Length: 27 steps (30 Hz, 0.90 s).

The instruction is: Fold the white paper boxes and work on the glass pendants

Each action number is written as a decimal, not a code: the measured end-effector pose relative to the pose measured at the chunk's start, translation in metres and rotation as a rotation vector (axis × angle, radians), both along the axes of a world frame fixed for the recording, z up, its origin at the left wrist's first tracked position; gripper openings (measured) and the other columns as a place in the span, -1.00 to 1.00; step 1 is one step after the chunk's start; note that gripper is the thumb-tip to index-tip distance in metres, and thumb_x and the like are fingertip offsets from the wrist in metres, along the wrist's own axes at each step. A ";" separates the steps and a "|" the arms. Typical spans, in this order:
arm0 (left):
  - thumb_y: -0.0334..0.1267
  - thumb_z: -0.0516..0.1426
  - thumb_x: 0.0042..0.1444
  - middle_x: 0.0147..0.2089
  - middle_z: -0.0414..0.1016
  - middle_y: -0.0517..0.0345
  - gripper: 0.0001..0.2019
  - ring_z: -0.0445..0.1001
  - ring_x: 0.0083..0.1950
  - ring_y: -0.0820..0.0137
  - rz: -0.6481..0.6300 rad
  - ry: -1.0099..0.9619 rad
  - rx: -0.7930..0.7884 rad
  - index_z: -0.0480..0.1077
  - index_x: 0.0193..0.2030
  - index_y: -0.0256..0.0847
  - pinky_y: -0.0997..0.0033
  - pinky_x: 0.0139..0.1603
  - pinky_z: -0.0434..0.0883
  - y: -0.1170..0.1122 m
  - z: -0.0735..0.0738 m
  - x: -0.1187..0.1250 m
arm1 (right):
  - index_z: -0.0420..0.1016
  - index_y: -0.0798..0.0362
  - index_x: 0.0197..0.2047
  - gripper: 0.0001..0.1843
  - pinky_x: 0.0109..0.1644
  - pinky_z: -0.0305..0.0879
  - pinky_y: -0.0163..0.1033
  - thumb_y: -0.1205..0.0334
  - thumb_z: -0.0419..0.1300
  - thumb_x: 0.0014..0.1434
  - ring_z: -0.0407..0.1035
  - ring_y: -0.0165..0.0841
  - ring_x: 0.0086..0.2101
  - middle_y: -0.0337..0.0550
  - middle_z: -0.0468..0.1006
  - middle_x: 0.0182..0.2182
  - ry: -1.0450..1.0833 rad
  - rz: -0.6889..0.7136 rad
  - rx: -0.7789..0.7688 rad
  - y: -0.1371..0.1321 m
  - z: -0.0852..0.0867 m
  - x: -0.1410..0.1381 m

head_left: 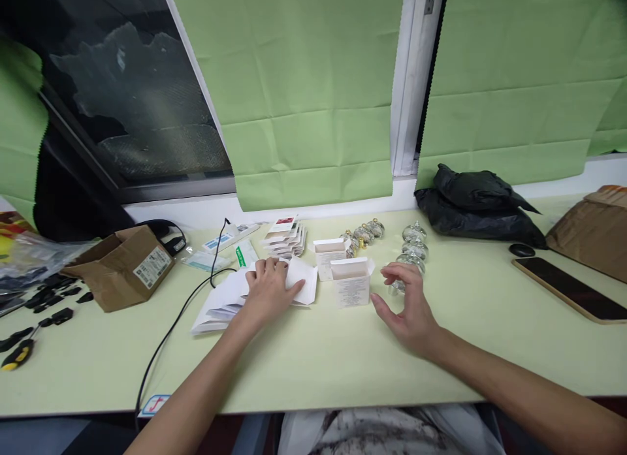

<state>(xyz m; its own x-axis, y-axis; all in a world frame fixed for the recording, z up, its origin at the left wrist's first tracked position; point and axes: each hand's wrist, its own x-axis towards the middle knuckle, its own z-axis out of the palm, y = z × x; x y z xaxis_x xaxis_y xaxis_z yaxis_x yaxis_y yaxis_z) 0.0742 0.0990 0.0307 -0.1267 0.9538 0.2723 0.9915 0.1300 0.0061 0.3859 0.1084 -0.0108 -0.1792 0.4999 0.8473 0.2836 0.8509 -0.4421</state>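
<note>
My left hand lies over a pile of flattened white cartons, its fingers curled on the top one and its thumb against a white flap. Two small white boxes with opened tops stand upright between my hands: the front box and the back box. Just right of the front box is my right hand, thumb and fingers apart, holding nothing. Behind its fingertips runs a row of round, clear silvery glass pieces. More such pieces, some with gold-coloured parts, sit behind the boxes.
A stack of printed cards or flat packets stands at the back. On the left are a brown cardboard box, a black cable and a yellow-black screwdriver. A black plastic bag, phone and brown parcel occupy the right.
</note>
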 end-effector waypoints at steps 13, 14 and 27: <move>0.11 0.14 0.33 0.00 0.59 -0.11 -0.41 0.55 0.00 0.05 0.018 -0.486 0.465 0.31 0.36 -0.19 0.05 0.07 0.42 -0.004 0.042 -0.025 | 0.20 -0.08 0.28 -0.44 0.00 0.35 0.04 0.38 0.27 0.30 0.31 -0.20 -0.14 -0.05 0.36 -0.03 0.022 0.043 -0.031 0.000 0.002 0.001; 0.11 0.14 0.34 0.08 0.56 -0.12 -0.40 0.55 0.03 0.09 -0.019 -0.556 0.620 0.28 0.39 -0.19 0.11 0.07 0.44 -0.006 0.045 -0.023 | 0.21 -0.08 0.27 -0.47 -0.02 0.36 0.02 0.38 0.26 0.31 0.32 -0.21 -0.16 -0.06 0.37 -0.06 0.020 0.058 -0.038 0.000 0.001 0.001; -0.07 0.12 0.44 0.13 0.44 -0.12 -0.52 0.54 0.07 0.22 -0.832 -0.898 0.364 0.05 0.36 -0.09 0.21 0.00 0.55 -0.053 -0.022 0.077 | 0.28 -0.09 0.28 -0.57 -0.35 0.39 -0.20 -0.07 0.12 0.46 0.32 -0.32 -0.40 -0.13 0.43 -0.19 -0.236 0.434 -0.204 -0.008 0.001 0.010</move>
